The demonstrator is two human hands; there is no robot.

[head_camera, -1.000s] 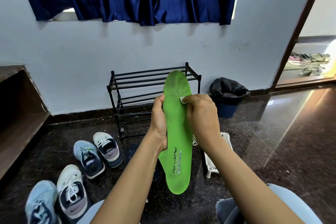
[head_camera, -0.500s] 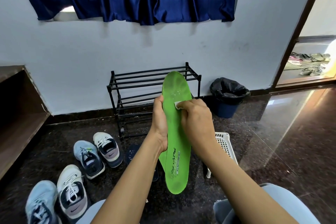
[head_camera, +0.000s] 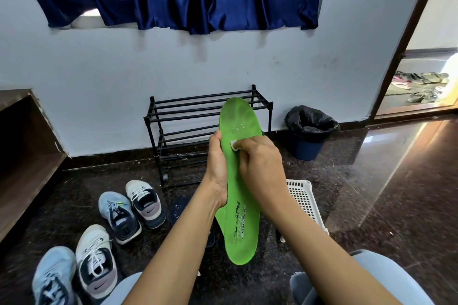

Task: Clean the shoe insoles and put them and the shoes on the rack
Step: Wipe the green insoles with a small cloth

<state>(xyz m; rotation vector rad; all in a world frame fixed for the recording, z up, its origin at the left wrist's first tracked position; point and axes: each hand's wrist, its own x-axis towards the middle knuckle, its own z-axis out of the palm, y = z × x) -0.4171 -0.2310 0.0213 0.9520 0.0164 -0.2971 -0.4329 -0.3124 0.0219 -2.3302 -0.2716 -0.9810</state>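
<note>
One insole [head_camera: 244,238] in L grip [head_camera: 218,171], pad [head_camera: 234,144] atop

The dark speckled floor [head_camera: 371,181] carries a black rack [head_camera: 184,116] against the wall, a lined bin [head_camera: 308,131] to its right, a white basket [head_camera: 303,195] nearer in, four shoes [head_camera: 116,215] paired at left, and a dark insole [head_camera: 179,208] lying flat between shoes and basket.

Four shoes [head_camera: 118,218], one green insole [head_camera: 238,116], one rack [head_camera: 188,106]; one bin [head_camera: 309,131], one basket [head_camera: 303,195]
</note>
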